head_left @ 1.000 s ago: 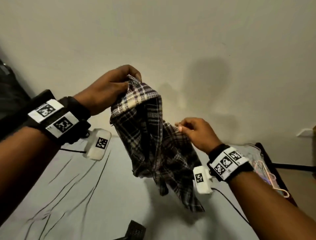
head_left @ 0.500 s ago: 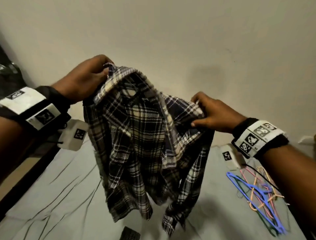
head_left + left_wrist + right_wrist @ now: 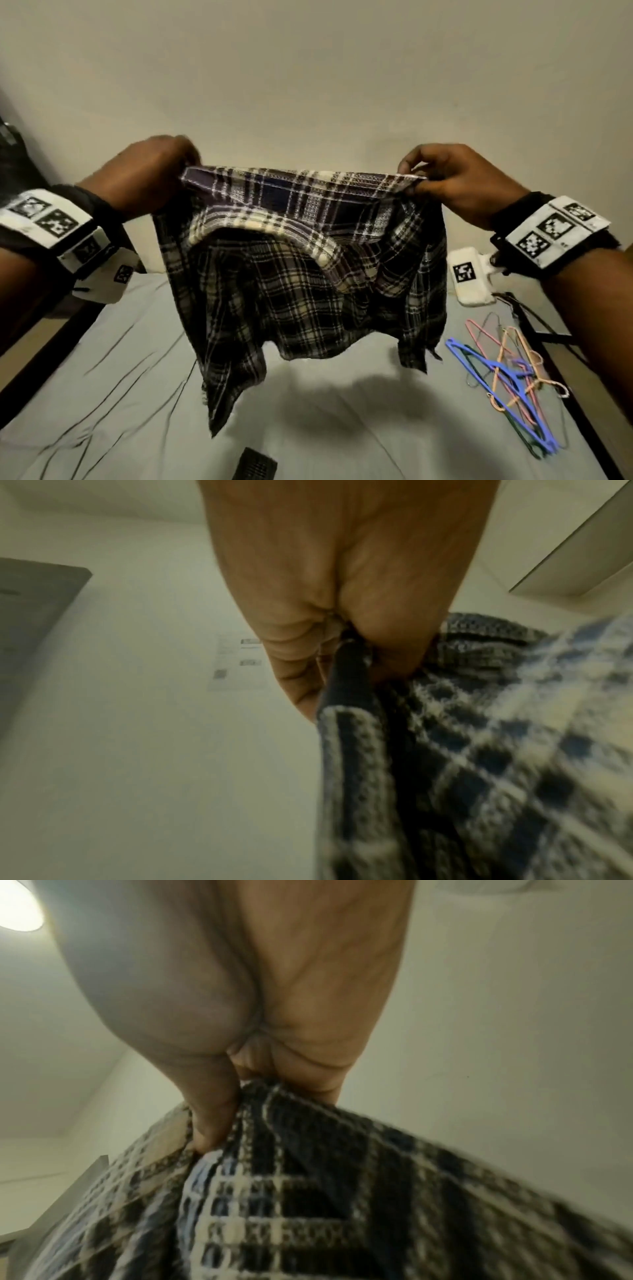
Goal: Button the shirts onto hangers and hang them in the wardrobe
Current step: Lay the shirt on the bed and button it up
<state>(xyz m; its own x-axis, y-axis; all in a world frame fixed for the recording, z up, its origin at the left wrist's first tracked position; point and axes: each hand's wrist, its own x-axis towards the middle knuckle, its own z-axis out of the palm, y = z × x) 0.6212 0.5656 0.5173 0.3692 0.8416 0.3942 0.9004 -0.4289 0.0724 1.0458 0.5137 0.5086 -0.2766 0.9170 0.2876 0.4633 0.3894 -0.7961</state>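
The left hand (image 3: 147, 181) grips one end of the plaid shirt (image 3: 301, 274), fingers curled tight round the cloth. The shirt hangs stretched in the air above the bed (image 3: 113, 377). The right hand (image 3: 452, 181) pinches its other end between thumb and fingers. A heap of coloured hangers (image 3: 507, 380) lies on the bed's right side
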